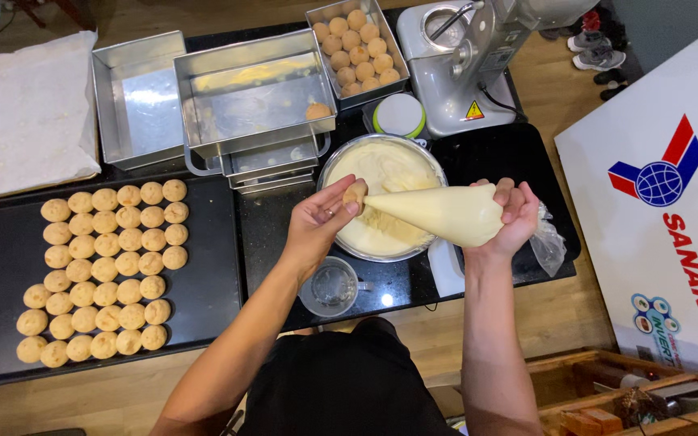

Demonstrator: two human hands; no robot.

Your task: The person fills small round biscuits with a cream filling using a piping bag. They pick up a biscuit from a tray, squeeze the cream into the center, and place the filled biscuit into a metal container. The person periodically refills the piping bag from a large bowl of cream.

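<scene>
The left hand [321,218] pinches a small round golden puff [355,194]. The right hand [515,214] squeezes a cream-filled clear plastic piping bag [446,214], its tip touching the puff, above a round metal bowl of cream [381,165].

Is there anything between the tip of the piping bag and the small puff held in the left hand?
Nothing visible. The piping bag, squeezed by the right hand, points its tip straight at the puff in the left hand, above the bowl of cream.

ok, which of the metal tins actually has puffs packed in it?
The small rectangular tin at top, beside the stand mixer. It is full of puffs; the big tin holds one, the left tin none.
</scene>
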